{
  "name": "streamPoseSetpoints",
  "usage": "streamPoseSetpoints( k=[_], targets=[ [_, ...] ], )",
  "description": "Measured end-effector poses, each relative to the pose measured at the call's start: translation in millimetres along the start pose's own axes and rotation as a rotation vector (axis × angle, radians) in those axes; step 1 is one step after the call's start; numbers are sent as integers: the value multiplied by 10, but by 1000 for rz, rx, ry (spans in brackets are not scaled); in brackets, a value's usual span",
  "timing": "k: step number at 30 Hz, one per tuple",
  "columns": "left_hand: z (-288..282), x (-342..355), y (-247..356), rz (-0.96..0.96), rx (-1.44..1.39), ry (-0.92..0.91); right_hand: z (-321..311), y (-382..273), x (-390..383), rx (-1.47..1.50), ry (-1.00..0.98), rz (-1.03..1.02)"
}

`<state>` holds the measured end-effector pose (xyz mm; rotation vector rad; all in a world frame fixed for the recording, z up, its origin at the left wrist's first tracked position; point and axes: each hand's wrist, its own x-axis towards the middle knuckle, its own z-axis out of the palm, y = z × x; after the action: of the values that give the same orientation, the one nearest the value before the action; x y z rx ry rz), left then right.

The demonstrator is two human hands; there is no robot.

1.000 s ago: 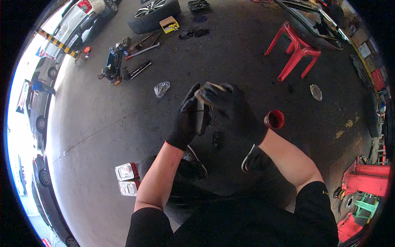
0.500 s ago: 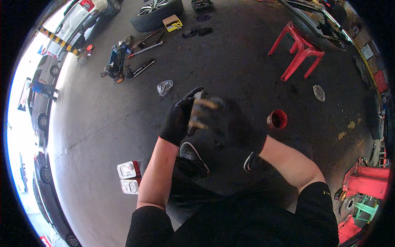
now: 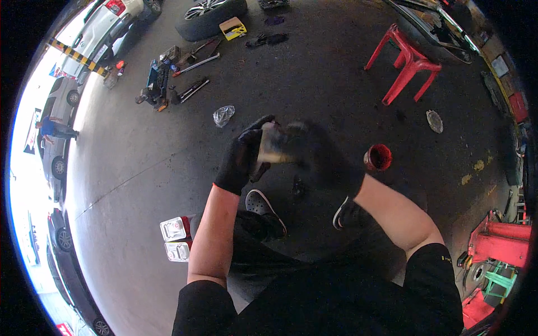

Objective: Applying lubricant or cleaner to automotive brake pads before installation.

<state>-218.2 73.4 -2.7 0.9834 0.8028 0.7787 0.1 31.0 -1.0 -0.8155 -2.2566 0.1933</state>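
My left hand [image 3: 241,154], in a black glove, is closed around a flat greyish block [image 3: 268,136] that looks like a brake pad, held upright in front of me. Close against the block's right side is my right hand [image 3: 319,157], also black-gloved and heavily smeared by motion, so its fingers cannot be made out. Between the two hands a tan streak [image 3: 278,158] crosses the lower part of the block; its kind is too blurred to tell. To the right of my hands stands a small open red tub [image 3: 378,158] on the floor.
A crumpled clear plastic bag [image 3: 223,116] lies ahead, with tools [image 3: 190,91] and a wheel [image 3: 210,17] beyond. A red stool [image 3: 406,61] stands far right. Two white-and-red packs [image 3: 175,239] are by my left forearm; a red metal machine [image 3: 499,243] is at right. A person [image 3: 56,129] stands far left.
My right hand has shifted a little against the block, and the tan streak now shows lower across it. My left hand keeps its hold. The distant person has changed posture.
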Motion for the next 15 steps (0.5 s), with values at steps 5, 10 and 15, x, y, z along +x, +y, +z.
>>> streamPoseSetpoints(
  k=[5, 10, 15],
  targets=[
    [14, -46, -8, -102, -133, 51, 65, 44, 1, -33, 122, 135],
    [34, 64, -55, -92, -28, 232, 24, -157, -23, -61, -12, -26],
    [17, -21, -17, -67, -108, 8, 66, 67, 35, -178, 16, 102]
  ],
)
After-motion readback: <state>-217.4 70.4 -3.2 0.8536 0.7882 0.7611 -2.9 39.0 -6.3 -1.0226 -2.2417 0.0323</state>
